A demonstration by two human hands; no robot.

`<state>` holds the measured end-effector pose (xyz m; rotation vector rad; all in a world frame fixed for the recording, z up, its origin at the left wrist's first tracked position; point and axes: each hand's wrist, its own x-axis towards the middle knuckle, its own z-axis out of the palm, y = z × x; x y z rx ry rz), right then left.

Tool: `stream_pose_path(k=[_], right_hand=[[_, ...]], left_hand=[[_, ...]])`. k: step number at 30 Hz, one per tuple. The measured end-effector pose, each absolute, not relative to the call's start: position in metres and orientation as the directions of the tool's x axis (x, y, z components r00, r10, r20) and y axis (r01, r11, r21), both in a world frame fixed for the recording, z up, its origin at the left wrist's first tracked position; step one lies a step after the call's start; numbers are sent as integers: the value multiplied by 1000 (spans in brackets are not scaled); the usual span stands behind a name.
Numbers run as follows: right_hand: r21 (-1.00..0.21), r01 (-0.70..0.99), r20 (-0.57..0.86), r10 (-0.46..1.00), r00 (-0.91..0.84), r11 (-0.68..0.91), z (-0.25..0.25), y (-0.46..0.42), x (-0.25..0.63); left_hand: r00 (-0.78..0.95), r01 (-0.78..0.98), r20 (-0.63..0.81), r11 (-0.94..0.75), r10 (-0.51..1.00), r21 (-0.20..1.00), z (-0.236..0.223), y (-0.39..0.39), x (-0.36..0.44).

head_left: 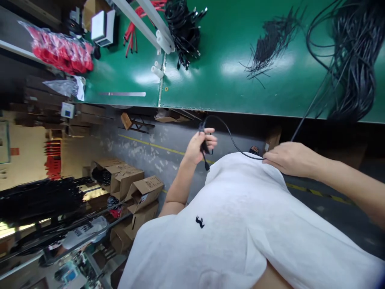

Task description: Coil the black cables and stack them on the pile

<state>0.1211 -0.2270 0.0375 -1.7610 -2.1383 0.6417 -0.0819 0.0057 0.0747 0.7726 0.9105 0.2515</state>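
Note:
My left hand (pixel 198 145) is closed around the connector end of a black cable (pixel 229 132), in front of the table edge. A small black plug (pixel 207 165) hangs below its fingers. From there the cable bows over to my right hand (pixel 288 158), which pinches it in front of the white shirt. Past my right hand the cable runs up over the table edge toward a large pile of black cables (pixel 356 64) at the right. Exactly how the left fingers wrap the connector is partly hidden.
On the green table (pixel 216 88) lie thin black ties (pixel 270 44), a bundle of black cables (pixel 183 30) and red cables (pixel 130 36). White posts (pixel 150 20) rise near a table seam. Bagged red items (pixel 60 50) hang at the left; cardboard boxes (pixel 147 186) stand behind.

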Motion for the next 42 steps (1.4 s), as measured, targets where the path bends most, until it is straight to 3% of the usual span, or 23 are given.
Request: stream_pose_path(k=[3, 7, 10, 13, 18, 27, 34, 37, 42], right_hand=[[-542, 810, 9, 965, -261, 224, 56, -199, 126], [-735, 656, -42, 955, -294, 170, 64, -180, 155], [-820, 566, -27, 983, -180, 81, 61, -182, 176], [-848, 529, -13, 997, -71, 27, 54, -187, 190], [-840, 542, 15, 1000, -22, 24, 45, -189, 188], [-837, 547, 51, 997, 65, 7, 21, -198, 203], [-762, 644, 93, 996, 7, 66, 17, -201, 205], [-688, 724, 47, 994, 99, -39, -12, -221, 242], [-360, 831, 24, 886, 464, -425, -29, -265, 352]], left_hand=[[743, 246, -580, 670, 333, 701, 58, -14, -57], [856, 265, -468, 591, 219, 762, 56, -27, -25], [876, 458, -474, 469, -90, 756, 64, -27, -11], [800, 600, -497, 447, -336, 663, 65, -28, -4], [767, 623, -562, 568, -308, 538, 52, -37, 4], [685, 598, -718, 659, -125, 456, 60, -47, 20], [631, 634, -741, 704, -231, 320, 62, -49, 21], [656, 558, -734, 769, -178, 312, 70, -47, 16], [695, 534, -692, 784, -194, 317, 83, -52, 18]])
